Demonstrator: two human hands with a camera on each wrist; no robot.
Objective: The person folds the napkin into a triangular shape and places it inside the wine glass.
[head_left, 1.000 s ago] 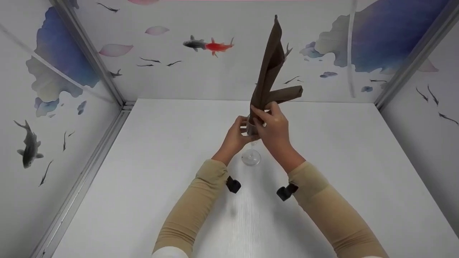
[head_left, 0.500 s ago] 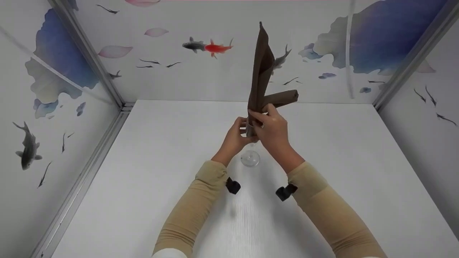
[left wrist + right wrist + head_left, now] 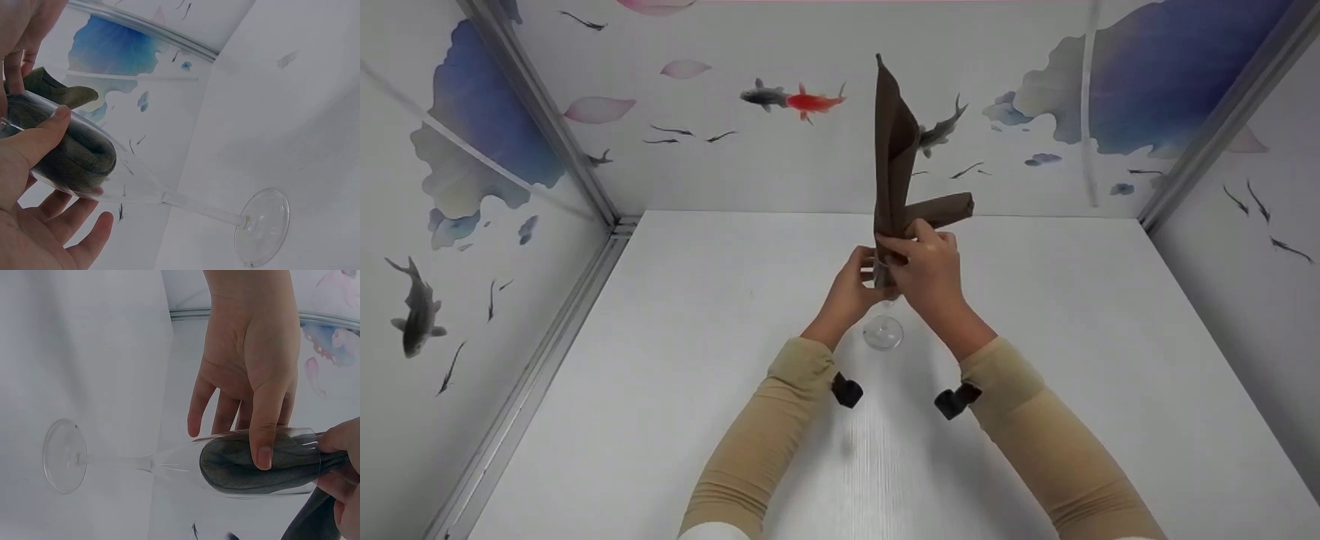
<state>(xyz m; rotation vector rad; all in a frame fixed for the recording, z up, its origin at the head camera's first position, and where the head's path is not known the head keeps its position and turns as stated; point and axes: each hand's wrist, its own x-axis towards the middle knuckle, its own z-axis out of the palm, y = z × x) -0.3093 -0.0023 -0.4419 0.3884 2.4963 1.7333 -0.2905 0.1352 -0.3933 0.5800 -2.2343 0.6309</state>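
A brown folded cloth napkin (image 3: 892, 142) stands in a clear stemmed glass (image 3: 883, 333). Its pointed top rises nearly upright, and a rolled arm of cloth (image 3: 941, 208) sticks out to the right. My left hand (image 3: 853, 289) holds the glass round its bowl, thumb on one side and fingers on the other. Just above the rim, my right hand (image 3: 931, 270) pinches the napkin. In the left wrist view the napkin's rounded lower end (image 3: 87, 157) fills the upper bowl, with space under it. From the right wrist, the glass foot (image 3: 64, 455) appears close to the white surface; contact cannot be told.
A white tabletop (image 3: 720, 315) lies under the hands. White panels with painted fish and petals (image 3: 810, 97) enclose it at the back and both sides, with metal rails (image 3: 540, 360) at the corners. Small black cameras (image 3: 847, 390) sit at both wrists.
The napkin's tall point has swung left and come down somewhat, from a rightward lean to nearly upright. Both hands keep their holds, and the glass has hardly moved.
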